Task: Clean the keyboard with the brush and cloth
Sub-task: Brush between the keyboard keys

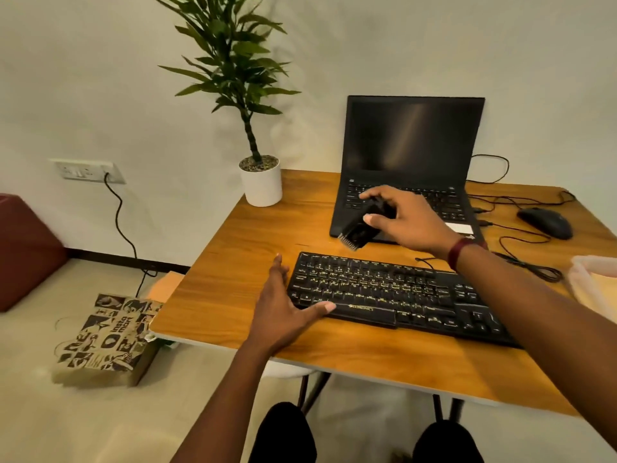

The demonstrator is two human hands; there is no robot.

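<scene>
The wooden counter carries an open laptop at the back. Just in front lies the black keyboard, long axis left to right, its right end nearer. A potted plant stands at the far-left corner. 1 hand, the left hand, lies flat, fingers straight, thumb touching the keyboard's front-left corner. The right hand grips the brush over the laptop's front edge, bristles pointing down-left.

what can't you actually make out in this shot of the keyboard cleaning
All in the head view:
- The brush: its handle is hidden inside the right hand; only the bristle end shows.
- The keyboard: its right end is hidden behind the right forearm; any dirt on the keys is too small to tell.
- A pale thing at the right edge is cut off by the frame; cloth or not, cannot tell.
</scene>
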